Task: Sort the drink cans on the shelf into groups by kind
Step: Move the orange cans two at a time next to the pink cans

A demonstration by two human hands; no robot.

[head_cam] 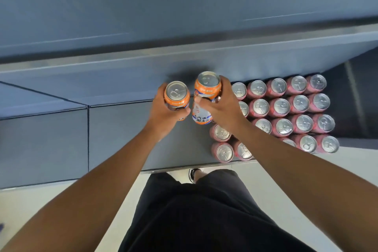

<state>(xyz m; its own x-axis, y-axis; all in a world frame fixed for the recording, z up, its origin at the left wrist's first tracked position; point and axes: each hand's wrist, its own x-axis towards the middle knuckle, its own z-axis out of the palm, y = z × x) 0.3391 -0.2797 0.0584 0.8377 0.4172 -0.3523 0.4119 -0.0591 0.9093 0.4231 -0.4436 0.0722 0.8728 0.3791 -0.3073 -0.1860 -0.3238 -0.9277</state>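
Orange cans (176, 92): left fingers (181, 111) grasp one, right fingers (204, 104) grasp the other.
Room: shelf (118, 129) stretches leftward of the fingers.
Hidden: red cans (281, 107) partly under right arm (286, 149).

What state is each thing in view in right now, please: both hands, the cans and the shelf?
left hand, grips the left orange can by its side
right hand, grips the right orange can by its side
left orange can, upright, unopened, held
right orange can, upright, unopened, held
red cans, upright, unopened, packed in rows
shelf, carries the red cans at its right
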